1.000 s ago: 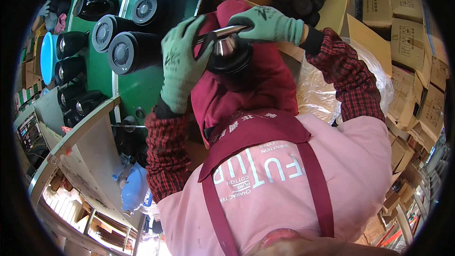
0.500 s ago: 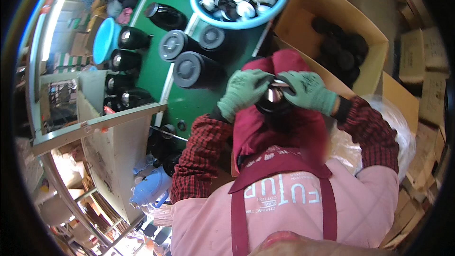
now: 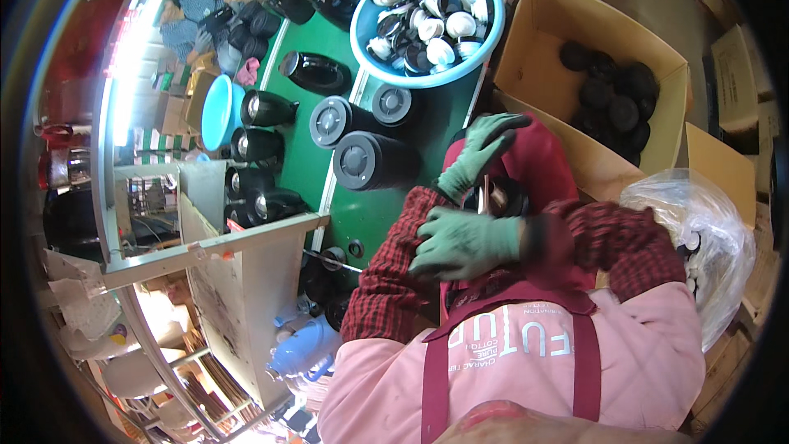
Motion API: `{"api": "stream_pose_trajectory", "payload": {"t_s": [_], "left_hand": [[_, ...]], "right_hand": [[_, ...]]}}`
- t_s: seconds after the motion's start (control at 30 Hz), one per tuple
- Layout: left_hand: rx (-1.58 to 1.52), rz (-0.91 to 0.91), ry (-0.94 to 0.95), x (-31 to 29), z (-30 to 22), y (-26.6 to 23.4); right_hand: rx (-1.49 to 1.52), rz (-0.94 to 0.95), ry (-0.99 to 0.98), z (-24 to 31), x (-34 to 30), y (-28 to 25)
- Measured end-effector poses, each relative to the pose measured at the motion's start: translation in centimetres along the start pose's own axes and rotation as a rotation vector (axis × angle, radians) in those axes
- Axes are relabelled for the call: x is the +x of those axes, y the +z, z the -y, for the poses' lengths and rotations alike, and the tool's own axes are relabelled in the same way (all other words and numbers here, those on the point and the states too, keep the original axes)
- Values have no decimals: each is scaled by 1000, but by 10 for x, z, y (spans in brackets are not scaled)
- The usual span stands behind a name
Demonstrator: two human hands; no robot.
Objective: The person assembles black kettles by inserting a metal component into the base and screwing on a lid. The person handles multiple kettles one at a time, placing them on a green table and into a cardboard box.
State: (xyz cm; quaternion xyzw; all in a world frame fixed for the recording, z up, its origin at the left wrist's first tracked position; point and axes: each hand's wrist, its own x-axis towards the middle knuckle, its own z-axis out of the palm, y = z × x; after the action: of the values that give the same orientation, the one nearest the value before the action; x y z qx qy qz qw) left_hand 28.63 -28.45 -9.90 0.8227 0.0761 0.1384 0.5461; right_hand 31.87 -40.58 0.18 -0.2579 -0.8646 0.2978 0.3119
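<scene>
I wear green gloves and red-black checked sleeves. My right hand (image 3: pixel 468 245) is across my left forearm, its fingers closed on the checked left sleeve (image 3: pixel 411 240). My left hand (image 3: pixel 483 154) is held out over my lap with fingers stretched, nothing visible in it. Between the two hands, a dark rounded vessel with a shiny metal rim (image 3: pixel 498 197) rests on my lap against the maroon apron (image 3: pixel 546 160). My right hand and arm hide part of it.
On the green table (image 3: pixel 316 177) stand black lidded canisters (image 3: pixel 367 160), glossy black jugs (image 3: pixel 316 72) and a blue basin (image 3: pixel 359 53) of black-and-white stoppers. A cardboard box (image 3: pixel 526 41) holding black round parts is at the right, beside a clear plastic bag (image 3: pixel 699 238). A metal-framed stand (image 3: pixel 222 245) is at the left.
Both hands have let go of the vessel's rim. My right hand has come back and left onto my left sleeve. The head view has shifted, so the table appears further right.
</scene>
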Motion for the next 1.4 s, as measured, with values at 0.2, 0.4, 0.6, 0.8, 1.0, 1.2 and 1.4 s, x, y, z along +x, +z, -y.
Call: {"api": "stream_pose_trajectory", "payload": {"t_s": [0.2, 0.4, 0.6, 0.8, 1.0, 1.2, 1.4], "left_hand": [[-445, -450, -377, -44, 56, 18], [-153, -896, -685, -57, 85, 34], [-350, -319, -864, -97, -46, -3], [215, -160, -1416, -45, -85, 21], [502, -162, -1093, -62, -84, 42], [506, -98, -923, -75, -105, 39], [640, 218, -396, -85, -78, -13]], "right_hand": [[1135, -864, 255, -53, -36, 46], [-363, -494, 740, -140, -72, 34], [-385, -279, 762, -146, -43, 26], [-298, -210, 926, -142, -16, 37], [-448, -241, 613, -154, -53, 51], [-357, -330, 627, -139, -60, 45], [-717, -471, 872, -76, -80, 44]]}}
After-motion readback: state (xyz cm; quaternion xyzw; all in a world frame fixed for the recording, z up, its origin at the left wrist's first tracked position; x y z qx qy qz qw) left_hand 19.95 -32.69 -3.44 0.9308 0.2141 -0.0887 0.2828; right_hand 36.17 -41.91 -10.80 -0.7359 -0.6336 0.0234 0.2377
